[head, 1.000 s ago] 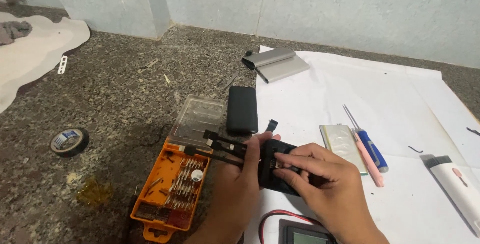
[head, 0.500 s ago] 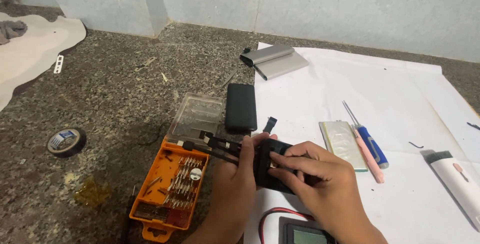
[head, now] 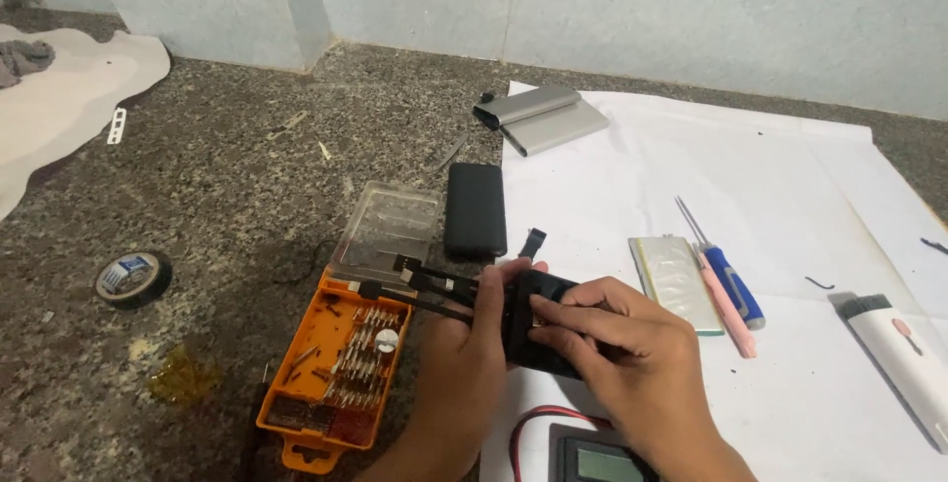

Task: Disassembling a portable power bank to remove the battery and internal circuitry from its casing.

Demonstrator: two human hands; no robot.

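Observation:
My left hand (head: 464, 363) grips a small black device (head: 538, 329) from the left, with thin black strips (head: 425, 289) sticking out leftward from it. My right hand (head: 617, 354) covers the device from the right, its fingertips pressing on the device's top face. Both hands hover over the near edge of a white paper sheet (head: 711, 146). Directly left of the hands lies an open orange screwdriver bit case (head: 336, 373) with a clear lid (head: 385, 230). Much of the device is hidden by my fingers.
A black rectangular block (head: 475, 208) lies past the hands. On the paper are a silver flat pack (head: 676, 280), a blue-handled screwdriver (head: 726, 270), a pink tool (head: 728, 309), grey metal casings (head: 541, 117) and a white device (head: 904, 363). A tape roll (head: 131, 277) sits left; a meter (head: 597, 457) near.
The view has shifted slightly. Both hands keep hold of the black device in almost the same place; my right fingers have crept a little across its top.

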